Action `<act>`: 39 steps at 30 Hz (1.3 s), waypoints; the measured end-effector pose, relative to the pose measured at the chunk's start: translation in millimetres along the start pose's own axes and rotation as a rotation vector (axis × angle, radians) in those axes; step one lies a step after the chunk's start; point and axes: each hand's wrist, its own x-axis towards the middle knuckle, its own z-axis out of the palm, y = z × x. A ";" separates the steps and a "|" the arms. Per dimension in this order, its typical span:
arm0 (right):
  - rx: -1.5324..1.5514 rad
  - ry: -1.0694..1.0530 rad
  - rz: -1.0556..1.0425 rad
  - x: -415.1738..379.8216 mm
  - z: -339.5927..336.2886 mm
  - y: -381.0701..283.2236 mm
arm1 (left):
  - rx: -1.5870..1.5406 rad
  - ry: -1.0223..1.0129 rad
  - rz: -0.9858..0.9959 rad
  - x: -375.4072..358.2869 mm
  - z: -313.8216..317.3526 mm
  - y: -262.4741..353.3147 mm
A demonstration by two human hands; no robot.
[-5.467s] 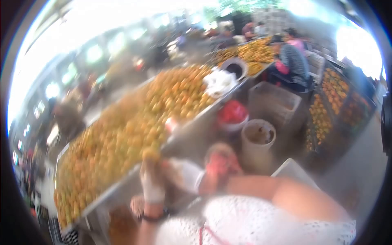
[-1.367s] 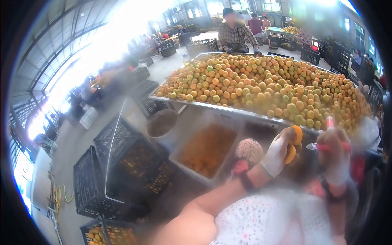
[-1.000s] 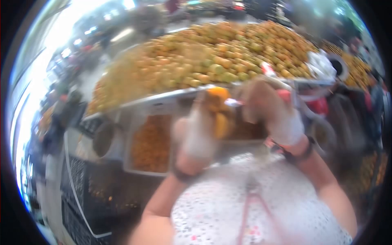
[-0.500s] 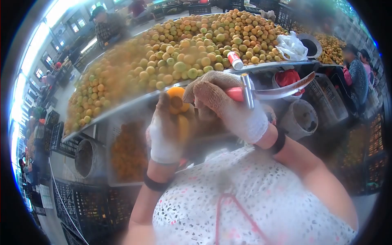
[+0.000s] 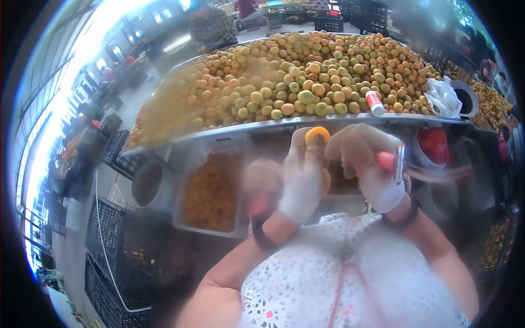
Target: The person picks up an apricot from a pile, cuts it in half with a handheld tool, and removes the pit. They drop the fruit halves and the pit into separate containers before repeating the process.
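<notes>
My left hand (image 5: 303, 177), in a pale work glove with stained fingers, grips a bright orange persimmon (image 5: 319, 132). Its thumb lies over the fruit, hiding much of it. Close on the right, my gloved right hand (image 5: 366, 158) is closed around a peeler with a red handle (image 5: 385, 159). The peeler's metal head (image 5: 400, 164) points away from the fruit, to the right. A blurred strip of peel (image 5: 443, 173) trails from that head. The right fingertips are near the persimmon.
Piled fruit (image 5: 306, 82) covers the metal-edged table (image 5: 262, 124) ahead, with a red-and-white tube (image 5: 374, 104) and white plastic bag (image 5: 442, 98) at its edge. Below are a bin of orange fruit (image 5: 210, 191), buckets (image 5: 147, 183) and black crates (image 5: 104, 227). A person (image 5: 212, 27) stands across the table.
The view has turned left, so the table and hands appear farther right. The left hand has tilted the persimmon, and the right hand with the peeler has dropped slightly and moved apart from it.
</notes>
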 end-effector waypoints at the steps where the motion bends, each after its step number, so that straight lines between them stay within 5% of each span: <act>1: -0.005 -0.003 0.004 1.7 -0.4 -2.8 | -0.114 -0.030 0.004 0.2 1.5 -2.9; 5: 0.094 0.022 0.161 -0.6 -1.4 -2.0 | 0.009 0.001 0.073 -7.3 5.8 1.9; 7: 0.214 0.022 0.242 1.7 -0.4 -0.2 | 0.013 0.069 -0.125 -12.5 11.6 20.4; 15: 0.428 0.018 0.367 4.7 -8.6 5.0 | -0.182 -0.069 -0.129 -2.6 -1.5 8.6; 17: 0.351 0.041 0.322 -0.8 -7.5 -0.9 | -0.074 0.045 -0.106 1.2 -3.9 2.1; 19: 0.346 0.035 0.218 -1.9 -13.0 -5.5 | -0.345 0.161 -0.192 8.3 -8.6 -3.7; 22: 0.305 0.052 0.185 -3.1 -9.7 -4.8 | -0.203 -0.049 -0.135 1.5 -14.7 4.5; 31: 0.519 -0.023 0.076 0.9 -10.2 17.3 | -0.182 0.039 -0.139 2.0 -3.8 -5.0; 34: 0.331 0.031 0.110 -1.5 -6.8 9.1 | -0.219 -0.039 -0.148 3.1 -4.7 -3.8; 38: 0.086 0.066 -0.142 0.1 -0.6 17.8 | -0.259 -0.062 -0.125 2.6 -14.0 -12.3; 39: 0.026 0.072 -0.270 1.1 0.4 22.1 | 0.190 -0.078 0.205 -2.8 -12.2 -8.9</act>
